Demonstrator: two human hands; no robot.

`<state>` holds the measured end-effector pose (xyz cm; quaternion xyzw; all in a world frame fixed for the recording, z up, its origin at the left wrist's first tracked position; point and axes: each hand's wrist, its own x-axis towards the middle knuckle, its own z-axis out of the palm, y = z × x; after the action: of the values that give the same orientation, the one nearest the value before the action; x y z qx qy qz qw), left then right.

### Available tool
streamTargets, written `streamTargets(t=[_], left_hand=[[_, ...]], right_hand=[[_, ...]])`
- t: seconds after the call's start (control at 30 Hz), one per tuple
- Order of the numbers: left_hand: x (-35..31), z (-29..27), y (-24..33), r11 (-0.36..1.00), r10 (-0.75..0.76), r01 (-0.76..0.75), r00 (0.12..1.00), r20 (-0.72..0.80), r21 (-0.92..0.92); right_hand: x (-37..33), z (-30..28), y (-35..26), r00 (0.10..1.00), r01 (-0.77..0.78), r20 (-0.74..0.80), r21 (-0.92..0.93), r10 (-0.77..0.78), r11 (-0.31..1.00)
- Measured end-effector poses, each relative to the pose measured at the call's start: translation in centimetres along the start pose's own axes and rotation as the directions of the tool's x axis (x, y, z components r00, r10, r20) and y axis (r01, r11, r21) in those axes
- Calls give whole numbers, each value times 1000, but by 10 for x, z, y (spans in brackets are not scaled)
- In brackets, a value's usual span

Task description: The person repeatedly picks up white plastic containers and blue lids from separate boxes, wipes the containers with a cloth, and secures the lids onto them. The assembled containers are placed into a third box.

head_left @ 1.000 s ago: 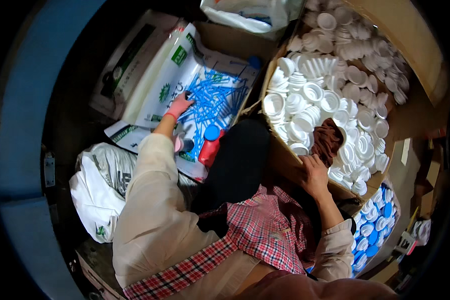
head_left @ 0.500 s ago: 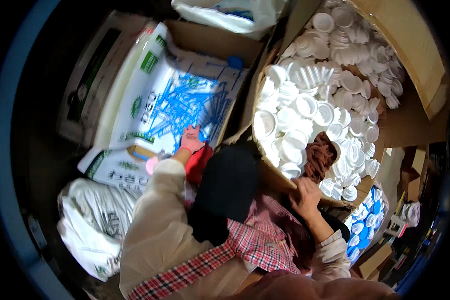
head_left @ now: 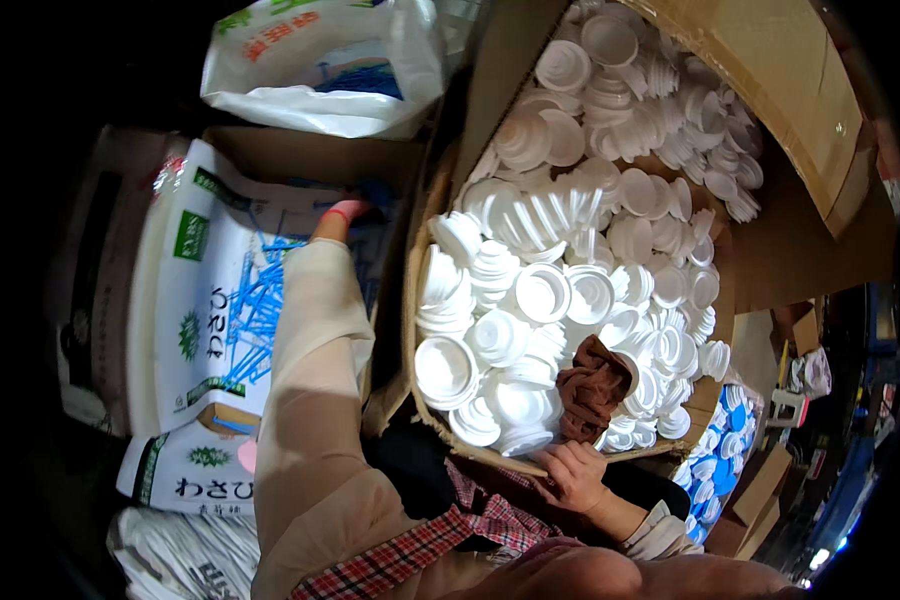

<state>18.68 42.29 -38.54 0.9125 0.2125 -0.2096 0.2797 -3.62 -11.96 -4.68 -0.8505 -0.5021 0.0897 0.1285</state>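
My left hand (head_left: 346, 212), in a pink glove, reaches into the far right part of a lined cardboard box. Its fingers are lost in shadow beside a dark blue round piece (head_left: 375, 193). Loose thin blue plastic sticks (head_left: 258, 315) lie in a heap on the box's white printed lining (head_left: 192, 325), left of my forearm. Bare, my right hand (head_left: 576, 478) is curled over the near edge of a large cardboard box (head_left: 660, 461). That box is filled with white round plastic lids (head_left: 542, 292), many nested in stacks. A crumpled brown cloth (head_left: 592, 392) lies on them just beyond my right hand.
A white plastic bag (head_left: 320, 112) with blue sticks inside stands beyond the lined box. Blue and white lids (head_left: 715, 465) fill a bag at the right. A white sack (head_left: 175, 550) sits at the near left. A raised cardboard flap (head_left: 770, 90) overhangs the far right.
My left hand has moved from the near side of the stick heap to the box's far right corner. My right hand stays at the lid box's edge. The view has shifted.
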Motion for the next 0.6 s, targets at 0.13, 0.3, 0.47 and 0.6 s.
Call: streamTargets(t=[0.13, 0.3, 0.47, 0.6], left_hand=[[8, 8, -14, 997, -56, 56, 998, -12, -57], [-73, 8, -76, 989, 29, -98, 854, -519, -107], [-296, -105, 61, 852, 394, -524, 654, -646, -11], [-393, -143, 132, 742, 621, -645, 560, -548, 182]], right_hand=[[-4, 4, 7, 999, 16, -29, 38, -15, 999], [1, -4, 9, 1000, 11, 22, 84, -13, 996], [-15, -18, 10, 964, -49, -205, 497, 171, 866], [-13, -46, 36, 877, -320, -335, 127, 345, 939]])
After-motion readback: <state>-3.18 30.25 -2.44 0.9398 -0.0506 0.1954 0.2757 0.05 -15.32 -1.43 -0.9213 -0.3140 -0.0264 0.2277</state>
